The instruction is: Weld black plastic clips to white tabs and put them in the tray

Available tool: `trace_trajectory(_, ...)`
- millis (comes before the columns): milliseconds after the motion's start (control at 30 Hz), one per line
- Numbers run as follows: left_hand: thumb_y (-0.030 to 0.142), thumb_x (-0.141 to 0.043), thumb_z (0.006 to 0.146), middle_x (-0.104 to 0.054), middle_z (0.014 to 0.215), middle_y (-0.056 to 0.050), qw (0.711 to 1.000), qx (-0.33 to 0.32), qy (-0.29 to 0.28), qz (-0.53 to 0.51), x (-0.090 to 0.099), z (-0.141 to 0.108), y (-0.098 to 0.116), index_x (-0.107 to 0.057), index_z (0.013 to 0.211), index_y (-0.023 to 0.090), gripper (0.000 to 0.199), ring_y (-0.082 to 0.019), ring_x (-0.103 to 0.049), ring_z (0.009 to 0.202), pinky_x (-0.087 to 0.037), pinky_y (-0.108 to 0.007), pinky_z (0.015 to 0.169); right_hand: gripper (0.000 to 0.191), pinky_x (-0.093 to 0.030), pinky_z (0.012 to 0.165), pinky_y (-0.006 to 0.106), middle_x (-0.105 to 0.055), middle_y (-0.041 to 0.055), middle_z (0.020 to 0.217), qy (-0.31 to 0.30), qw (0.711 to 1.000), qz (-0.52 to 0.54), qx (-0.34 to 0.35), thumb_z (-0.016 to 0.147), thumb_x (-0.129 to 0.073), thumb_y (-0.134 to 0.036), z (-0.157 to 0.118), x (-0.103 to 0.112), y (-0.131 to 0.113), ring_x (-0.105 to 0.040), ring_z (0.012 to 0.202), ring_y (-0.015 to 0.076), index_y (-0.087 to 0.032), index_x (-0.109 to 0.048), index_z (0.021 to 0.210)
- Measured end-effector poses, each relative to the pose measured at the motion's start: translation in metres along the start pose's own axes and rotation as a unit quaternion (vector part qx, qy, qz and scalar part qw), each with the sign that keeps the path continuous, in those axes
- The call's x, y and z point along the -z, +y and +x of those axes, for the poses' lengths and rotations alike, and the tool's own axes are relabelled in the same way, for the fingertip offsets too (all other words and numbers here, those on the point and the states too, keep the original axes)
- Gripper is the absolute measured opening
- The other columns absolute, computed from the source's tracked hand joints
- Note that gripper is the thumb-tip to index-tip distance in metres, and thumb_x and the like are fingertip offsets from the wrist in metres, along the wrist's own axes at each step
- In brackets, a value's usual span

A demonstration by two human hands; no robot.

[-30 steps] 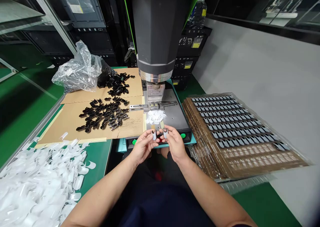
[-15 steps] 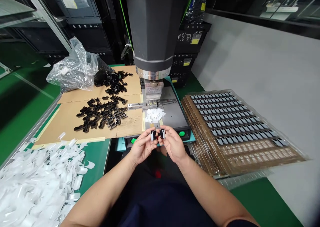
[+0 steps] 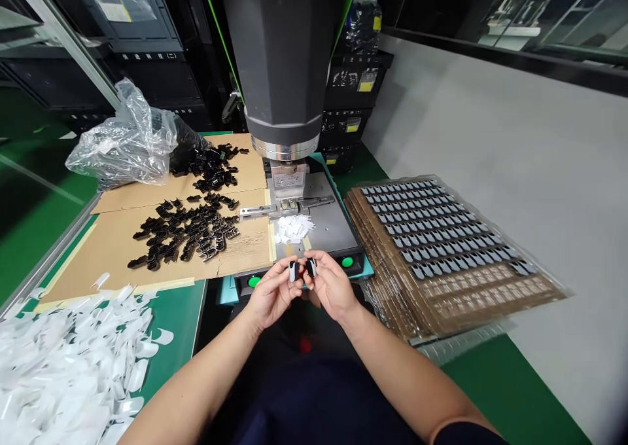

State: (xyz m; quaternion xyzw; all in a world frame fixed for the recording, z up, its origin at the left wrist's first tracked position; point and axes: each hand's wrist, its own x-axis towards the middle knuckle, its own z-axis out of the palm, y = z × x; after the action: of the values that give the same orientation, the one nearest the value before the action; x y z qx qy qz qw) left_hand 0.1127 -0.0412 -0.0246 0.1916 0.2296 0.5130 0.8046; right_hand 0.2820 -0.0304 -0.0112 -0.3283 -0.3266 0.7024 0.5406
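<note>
Between thumb and fingers, my left hand (image 3: 271,292) pinches a small black-and-white curved plastic part (image 3: 293,271). My right hand (image 3: 334,286) grips a similar black plastic part (image 3: 311,267) with a pale edge, close beside the first. Both are held up in front of the machine's base, between two green buttons (image 3: 347,262). Just beyond my hands, a small heap of white plastic pieces (image 3: 293,229) lies on the grey machine plate (image 3: 326,226). Fingertips partly hide the held parts.
Black clips (image 3: 191,229) are scattered on cardboard (image 3: 112,242) at left, below a clear plastic bag (image 3: 130,137). Many white pieces (image 3: 63,366) cover the near left. The press head (image 3: 284,72) hangs ahead. Stacked trays (image 3: 490,294) with rows of finished-looking parts stand right.
The part in my right hand has turned, showing more black and less white. Both hands remain close together; the whole view has shifted slightly.
</note>
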Motion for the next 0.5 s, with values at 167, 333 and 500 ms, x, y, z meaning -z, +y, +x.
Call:
trace_trajectory(167, 0.028, -0.085, 0.091, -0.077, 0.106, -0.007, 0.998, 0.005, 0.016, 0.052, 0.002, -0.003, -0.005, -0.068, 0.123, 0.020, 0.038, -0.017, -0.078, 0.084, -0.067, -0.027, 0.075, 0.023, -0.046, 0.063, 0.029, -0.066, 0.0008, 0.097, 0.015, 0.989, -0.136, 0.051, 0.087, -0.063, -0.028, -0.003, 0.005, 0.006, -0.058, 0.072, 0.0153, -0.026, -0.059, 0.110)
trace_trajectory(333, 0.039, -0.091, 0.086, -0.077, 0.110, -0.003, 0.986, -0.005, 0.065, 0.154, 0.010, -0.010, -0.018, -0.068, 0.110, 0.025, 0.036, -0.021, -0.078, 0.099, -0.067, -0.032, 0.087, 0.042, -0.052, 0.077, 0.033, -0.065, 0.0006, 0.104, 0.000, 0.863, -0.488, 0.132, 0.078, -0.075, -0.027, -0.029, 0.005, 0.003, -0.064, 0.088, 0.0199, -0.028, -0.054, 0.115)
trace_trajectory(500, 0.053, -0.089, 0.084, -0.074, 0.128, -0.004, 0.967, 0.037, 0.036, 0.249, 0.011, -0.019, -0.032, -0.069, 0.106, 0.026, 0.040, -0.028, -0.075, 0.112, -0.066, -0.041, 0.096, 0.033, -0.053, 0.079, 0.033, -0.066, 0.0022, 0.106, 0.039, 0.776, -0.601, 0.185, 0.079, -0.074, -0.025, -0.055, 0.015, -0.008, -0.066, 0.090, 0.0211, -0.027, -0.057, 0.107)
